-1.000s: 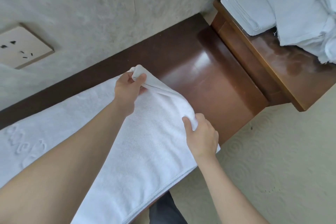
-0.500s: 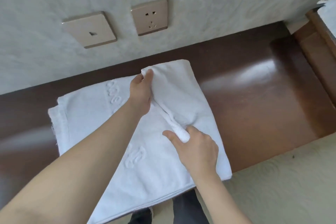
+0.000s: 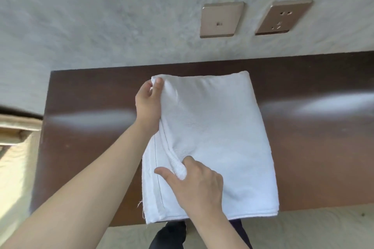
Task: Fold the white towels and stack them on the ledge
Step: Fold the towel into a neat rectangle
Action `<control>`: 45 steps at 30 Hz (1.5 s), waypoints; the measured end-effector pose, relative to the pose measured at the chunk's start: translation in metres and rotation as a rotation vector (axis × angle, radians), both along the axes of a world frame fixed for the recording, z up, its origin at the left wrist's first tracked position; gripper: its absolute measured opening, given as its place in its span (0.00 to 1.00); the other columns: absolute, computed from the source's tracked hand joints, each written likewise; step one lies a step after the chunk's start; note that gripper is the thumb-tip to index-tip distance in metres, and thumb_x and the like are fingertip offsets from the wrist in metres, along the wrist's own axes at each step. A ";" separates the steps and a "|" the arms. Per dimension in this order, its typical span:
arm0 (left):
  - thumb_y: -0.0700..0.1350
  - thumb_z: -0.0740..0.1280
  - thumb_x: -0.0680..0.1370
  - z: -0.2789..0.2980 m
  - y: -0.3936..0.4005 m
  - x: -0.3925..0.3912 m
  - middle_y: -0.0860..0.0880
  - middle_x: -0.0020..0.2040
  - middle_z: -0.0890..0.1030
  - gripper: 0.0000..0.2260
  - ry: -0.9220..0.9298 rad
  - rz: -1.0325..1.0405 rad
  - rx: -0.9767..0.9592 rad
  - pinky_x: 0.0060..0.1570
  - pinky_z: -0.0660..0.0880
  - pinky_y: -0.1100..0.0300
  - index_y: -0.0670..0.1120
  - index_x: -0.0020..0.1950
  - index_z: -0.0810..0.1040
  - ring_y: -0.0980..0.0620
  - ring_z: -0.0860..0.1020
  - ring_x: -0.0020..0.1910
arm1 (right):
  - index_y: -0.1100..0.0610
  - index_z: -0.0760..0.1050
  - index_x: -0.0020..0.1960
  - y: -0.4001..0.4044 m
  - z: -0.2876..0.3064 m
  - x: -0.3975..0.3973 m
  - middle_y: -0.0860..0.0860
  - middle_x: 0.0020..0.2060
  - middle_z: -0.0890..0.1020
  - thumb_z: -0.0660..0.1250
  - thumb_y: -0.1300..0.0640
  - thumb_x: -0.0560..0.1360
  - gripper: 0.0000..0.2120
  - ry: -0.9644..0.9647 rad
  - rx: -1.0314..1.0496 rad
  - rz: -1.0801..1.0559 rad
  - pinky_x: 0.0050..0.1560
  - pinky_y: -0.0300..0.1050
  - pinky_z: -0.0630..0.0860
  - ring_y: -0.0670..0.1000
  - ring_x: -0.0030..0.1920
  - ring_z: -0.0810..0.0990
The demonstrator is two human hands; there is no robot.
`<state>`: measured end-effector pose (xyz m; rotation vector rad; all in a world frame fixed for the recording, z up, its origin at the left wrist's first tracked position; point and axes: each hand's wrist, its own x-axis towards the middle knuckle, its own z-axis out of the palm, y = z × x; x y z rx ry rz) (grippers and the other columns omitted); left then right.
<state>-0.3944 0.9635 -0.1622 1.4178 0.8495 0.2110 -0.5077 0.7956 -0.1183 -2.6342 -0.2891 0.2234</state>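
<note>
Dark wooden ledge [image 3: 303, 147] below sockets: left hand [image 3: 147, 107] and right hand [image 3: 194, 186] pinch white towel [image 3: 218, 137] edge mid-fold; next, likely align edges, flatten.

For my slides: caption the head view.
Both hands, left and right, pinch a folded white towel on a wooden ledge.
</note>
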 end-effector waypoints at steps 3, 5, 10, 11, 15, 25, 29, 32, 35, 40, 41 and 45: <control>0.58 0.67 0.79 -0.007 0.028 -0.013 0.52 0.41 0.77 0.12 0.002 0.024 -0.039 0.44 0.76 0.57 0.52 0.44 0.81 0.54 0.75 0.40 | 0.52 0.59 0.30 0.025 -0.008 -0.012 0.44 0.21 0.57 0.51 0.22 0.69 0.32 -0.006 -0.052 0.046 0.24 0.38 0.55 0.47 0.21 0.55; 0.57 0.68 0.79 -0.016 0.042 -0.020 0.49 0.44 0.78 0.12 0.029 0.043 -0.077 0.49 0.78 0.51 0.49 0.45 0.81 0.52 0.76 0.43 | 0.51 0.61 0.31 0.036 -0.016 -0.020 0.44 0.22 0.59 0.50 0.22 0.70 0.32 0.055 -0.117 0.089 0.24 0.38 0.57 0.47 0.21 0.56; 0.55 0.67 0.80 -0.033 0.054 -0.028 0.50 0.48 0.82 0.10 0.139 -0.021 -0.076 0.58 0.78 0.45 0.49 0.51 0.81 0.52 0.79 0.46 | 0.51 0.63 0.44 0.049 -0.050 -0.036 0.45 0.33 0.68 0.43 0.21 0.71 0.33 0.311 -0.230 0.212 0.37 0.45 0.63 0.51 0.33 0.69; 0.57 0.67 0.79 -0.033 0.054 -0.028 0.52 0.48 0.82 0.11 0.145 -0.052 -0.052 0.57 0.79 0.47 0.50 0.52 0.80 0.53 0.80 0.47 | 0.51 0.63 0.44 0.050 -0.051 -0.039 0.45 0.34 0.69 0.41 0.22 0.71 0.33 0.297 -0.216 0.207 0.37 0.46 0.64 0.51 0.33 0.69; 0.59 0.69 0.77 -0.034 0.048 -0.036 0.56 0.51 0.80 0.16 0.181 -0.099 0.101 0.52 0.78 0.57 0.51 0.57 0.75 0.56 0.79 0.51 | 0.51 0.64 0.44 0.057 -0.042 -0.047 0.45 0.34 0.71 0.35 0.26 0.74 0.32 0.297 -0.174 0.216 0.38 0.46 0.67 0.51 0.33 0.72; 0.50 0.69 0.79 -0.031 0.022 -0.034 0.58 0.39 0.77 0.05 0.066 -0.016 0.402 0.35 0.68 0.75 0.53 0.48 0.74 0.68 0.74 0.34 | 0.58 0.78 0.54 0.003 -0.056 0.040 0.51 0.45 0.81 0.62 0.50 0.81 0.12 -0.159 0.109 0.143 0.47 0.52 0.75 0.55 0.45 0.79; 0.53 0.69 0.78 -0.026 0.017 -0.019 0.60 0.40 0.77 0.06 0.015 -0.069 0.394 0.35 0.69 0.75 0.61 0.45 0.72 0.69 0.75 0.37 | 0.58 0.77 0.63 -0.022 -0.065 0.083 0.56 0.62 0.79 0.65 0.52 0.80 0.15 -0.306 -0.025 0.193 0.66 0.55 0.68 0.60 0.65 0.75; 0.54 0.68 0.79 -0.035 0.025 -0.006 0.58 0.38 0.76 0.05 0.071 -0.029 0.374 0.33 0.68 0.74 0.55 0.47 0.74 0.67 0.73 0.33 | 0.56 0.72 0.72 -0.046 -0.069 0.111 0.58 0.74 0.70 0.62 0.51 0.82 0.20 -0.325 -0.144 0.128 0.74 0.63 0.57 0.62 0.76 0.63; 0.55 0.67 0.79 -0.043 0.031 0.002 0.57 0.36 0.76 0.07 0.143 0.010 0.336 0.30 0.69 0.72 0.53 0.47 0.74 0.66 0.73 0.29 | 0.51 0.61 0.79 -0.072 -0.075 0.137 0.54 0.80 0.57 0.53 0.46 0.84 0.25 -0.198 -0.318 0.109 0.77 0.62 0.52 0.59 0.80 0.54; 0.57 0.69 0.78 -0.041 0.024 0.000 0.58 0.38 0.78 0.06 0.156 0.056 0.377 0.28 0.68 0.74 0.58 0.45 0.74 0.69 0.75 0.31 | 0.48 0.48 0.82 -0.091 -0.082 0.148 0.50 0.82 0.48 0.42 0.40 0.83 0.30 -0.047 -0.372 0.079 0.78 0.60 0.51 0.60 0.80 0.52; 0.58 0.69 0.77 -0.041 0.023 0.002 0.58 0.39 0.78 0.07 0.173 0.063 0.388 0.28 0.69 0.73 0.58 0.45 0.73 0.69 0.75 0.32 | 0.50 0.49 0.82 -0.089 -0.082 0.148 0.51 0.82 0.49 0.42 0.41 0.83 0.30 -0.056 -0.383 0.060 0.78 0.61 0.51 0.61 0.80 0.53; 0.64 0.62 0.78 -0.041 0.010 0.011 0.58 0.38 0.75 0.16 0.365 0.019 0.548 0.33 0.67 0.58 0.53 0.56 0.71 0.57 0.76 0.37 | 0.58 0.54 0.81 -0.053 -0.077 0.161 0.57 0.80 0.55 0.45 0.41 0.82 0.32 -0.099 -0.429 0.012 0.78 0.64 0.44 0.60 0.80 0.49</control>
